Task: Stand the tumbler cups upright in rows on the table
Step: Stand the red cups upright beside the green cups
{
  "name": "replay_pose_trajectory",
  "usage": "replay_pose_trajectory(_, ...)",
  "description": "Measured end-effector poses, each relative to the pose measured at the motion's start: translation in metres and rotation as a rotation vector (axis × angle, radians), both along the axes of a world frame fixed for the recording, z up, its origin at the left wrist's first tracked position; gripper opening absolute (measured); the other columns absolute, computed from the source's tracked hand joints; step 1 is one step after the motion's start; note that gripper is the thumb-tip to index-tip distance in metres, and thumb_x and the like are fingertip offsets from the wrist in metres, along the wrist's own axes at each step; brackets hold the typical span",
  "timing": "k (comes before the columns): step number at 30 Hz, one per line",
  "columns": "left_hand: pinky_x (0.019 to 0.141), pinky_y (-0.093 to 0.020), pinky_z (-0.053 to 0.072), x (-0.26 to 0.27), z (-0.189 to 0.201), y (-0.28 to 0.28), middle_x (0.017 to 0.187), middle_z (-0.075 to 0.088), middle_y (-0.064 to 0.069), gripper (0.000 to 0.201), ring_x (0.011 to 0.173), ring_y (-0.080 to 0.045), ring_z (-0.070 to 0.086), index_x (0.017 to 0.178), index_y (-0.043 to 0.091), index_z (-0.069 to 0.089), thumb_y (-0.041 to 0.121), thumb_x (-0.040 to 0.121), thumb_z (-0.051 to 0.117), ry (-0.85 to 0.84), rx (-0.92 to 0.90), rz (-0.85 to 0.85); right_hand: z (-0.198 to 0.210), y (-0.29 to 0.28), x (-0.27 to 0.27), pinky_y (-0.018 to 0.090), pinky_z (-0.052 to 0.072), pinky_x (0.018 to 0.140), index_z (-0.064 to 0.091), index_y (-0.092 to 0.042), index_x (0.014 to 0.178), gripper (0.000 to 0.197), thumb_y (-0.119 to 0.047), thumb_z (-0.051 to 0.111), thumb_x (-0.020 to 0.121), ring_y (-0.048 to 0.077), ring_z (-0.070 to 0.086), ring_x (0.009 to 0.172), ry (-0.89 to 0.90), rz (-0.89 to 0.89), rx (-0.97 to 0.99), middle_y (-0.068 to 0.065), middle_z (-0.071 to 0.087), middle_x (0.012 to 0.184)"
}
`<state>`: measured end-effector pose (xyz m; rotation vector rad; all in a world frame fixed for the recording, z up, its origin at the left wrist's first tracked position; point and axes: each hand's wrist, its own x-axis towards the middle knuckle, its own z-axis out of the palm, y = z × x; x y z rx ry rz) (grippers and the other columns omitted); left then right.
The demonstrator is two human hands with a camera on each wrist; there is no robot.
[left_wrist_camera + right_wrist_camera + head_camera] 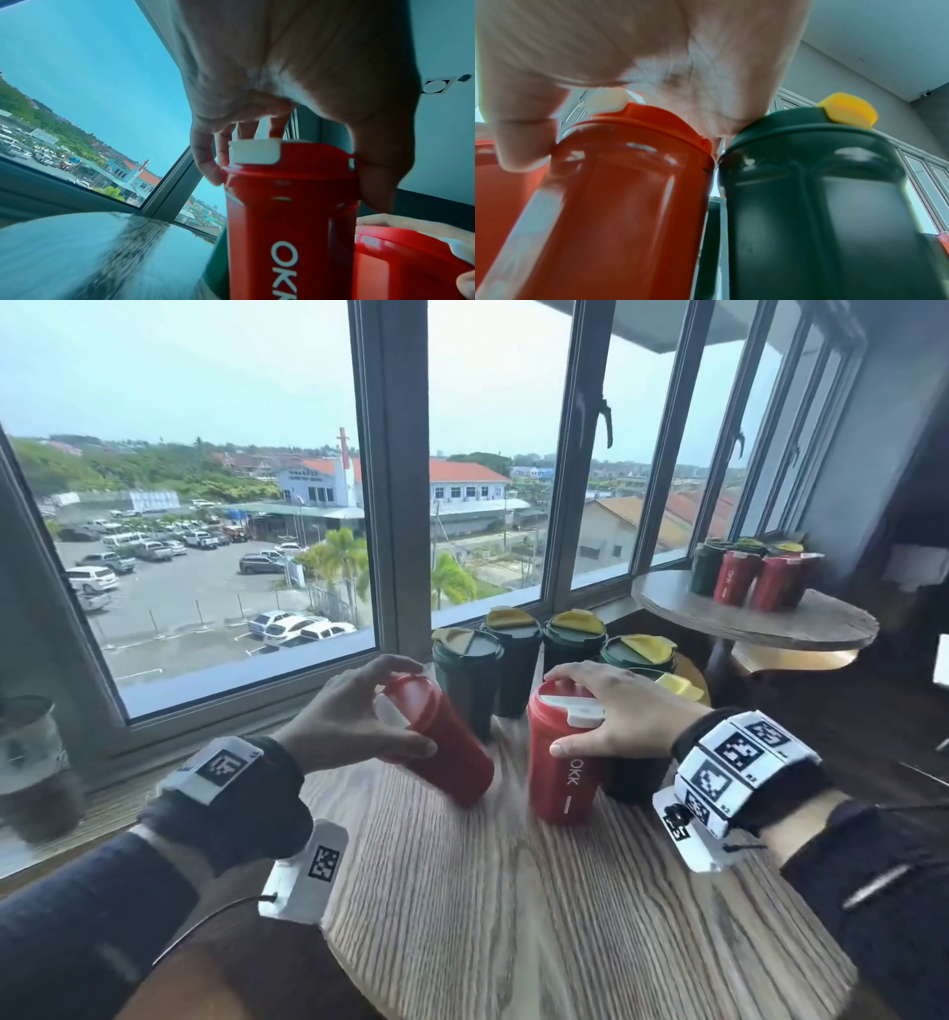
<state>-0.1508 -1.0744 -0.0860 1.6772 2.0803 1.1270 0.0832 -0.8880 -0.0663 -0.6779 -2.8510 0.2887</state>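
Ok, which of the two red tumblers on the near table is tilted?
The red tumbler gripped by the left hand leans over; the other red tumbler, under the right hand, stands upright.

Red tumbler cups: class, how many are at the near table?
2. The tilted red tumbler is gripped by the left hand; the upright red tumbler stands under the right hand, in front of the green cups, which may hide others.
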Motion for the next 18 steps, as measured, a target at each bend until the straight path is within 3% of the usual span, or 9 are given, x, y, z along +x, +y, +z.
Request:
replay_pose_trajectory(4, 0.090, -0.032, 0.044, 0.004, 0.013, 0.007, 0.114, 0.061, 0.005, 0.087, 0.107, -0.014, 0.055, 0.120, 0.032, 0.051, 0.059, 0.040, 0.071, 0.093, -0.027, -0.031, 0.002, 0.000, 0.000, 0.024, 0.030, 0.084, 0.039, -0.029, 0.132, 0.078, -0.057, 0.069, 0.066, 0.005, 0.041, 0.100, -0.005, 0.004, -0.009, -0.011, 0.047, 0.115)
replay_pose_trajectory(8, 0.078, -0.017, 0.038, 0.004, 0.015, 0.012, 0.116, 0.062, 0.005, 0.080, 0.105, -0.017, 0.052, 0.122, 0.037, 0.048, 0.040, 0.051, 0.085, 0.178, -0.097, -0.037, 0.004, -0.001, 0.000, 0.025, 0.031, 0.082, 0.040, -0.029, 0.131, 0.077, -0.057, 0.070, 0.066, 0.006, 0.042, 0.098, 0.002, 0.002, -0.005, -0.014, 0.043, 0.108)
replay_pose_trajectory(11, 0.094, -0.039, 0.044, 0.005, 0.014, 0.013, 0.125, 0.056, 0.003, 0.077, 0.110, -0.020, 0.053, 0.126, 0.033, 0.046, 0.031, 0.060, 0.085, 0.139, -0.128, -0.071, 0.004, -0.002, 0.000, 0.025, 0.031, 0.082, 0.039, -0.029, 0.131, 0.077, -0.057, 0.069, 0.066, 0.006, 0.042, 0.097, 0.001, 0.005, -0.007, -0.015, 0.042, 0.107)
replay_pose_trajectory(14, 0.100, -0.047, 0.042, 0.004, 0.012, 0.009, 0.132, 0.050, 0.000, 0.087, 0.115, -0.022, 0.053, 0.131, 0.032, 0.043, 0.042, 0.055, 0.082, 0.093, -0.141, -0.070, 0.005, -0.002, 0.000, 0.025, 0.031, 0.083, 0.038, -0.029, 0.132, 0.078, -0.058, 0.069, 0.066, 0.007, 0.042, 0.098, -0.007, 0.016, -0.003, -0.014, 0.042, 0.108)
replay_pose_trajectory(16, 0.104, -0.040, 0.038, 0.001, 0.007, 0.006, 0.134, 0.048, 0.001, 0.097, 0.120, -0.018, 0.047, 0.135, 0.034, 0.036, 0.045, 0.052, 0.086, 0.052, -0.123, -0.049, 0.005, -0.002, 0.000, 0.025, 0.031, 0.082, 0.039, -0.029, 0.132, 0.078, -0.058, 0.069, 0.066, 0.007, 0.043, 0.098, -0.010, 0.019, -0.007, -0.014, 0.042, 0.107)
replay_pose_trajectory(18, 0.095, -0.027, 0.038, -0.003, 0.002, 0.003, 0.122, 0.051, 0.009, 0.100, 0.114, -0.014, 0.049, 0.136, 0.036, 0.030, 0.035, 0.054, 0.087, -0.001, -0.098, -0.035, 0.005, -0.001, 0.001, 0.025, 0.030, 0.083, 0.039, -0.029, 0.132, 0.079, -0.058, 0.069, 0.065, 0.007, 0.042, 0.098, -0.016, 0.027, -0.010, -0.013, 0.044, 0.108)
